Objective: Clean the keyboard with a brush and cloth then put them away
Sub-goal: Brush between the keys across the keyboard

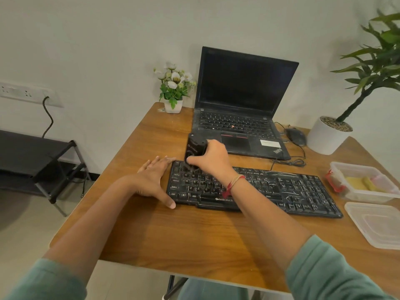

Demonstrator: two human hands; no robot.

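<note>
A black dusty keyboard point(281, 189) lies across the wooden table point(194, 234). My right hand point(212, 159) grips a black brush point(194, 148) by its thick body, its dark bristles down on the keys at the keyboard's far left corner. My left hand point(155, 180) lies flat on the table against the keyboard's left end, fingers straight, thumb at the front corner. A yellow cloth point(359, 184) lies inside a clear plastic box point(368, 195) at the right.
An open black laptop point(242, 118) stands behind the keyboard, a mouse point(296, 136) and cable to its right. A small flower pot point(173, 105) sits at the back left, a large potted plant point(329, 135) at the back right. The box lid point(376, 226) lies near the right edge.
</note>
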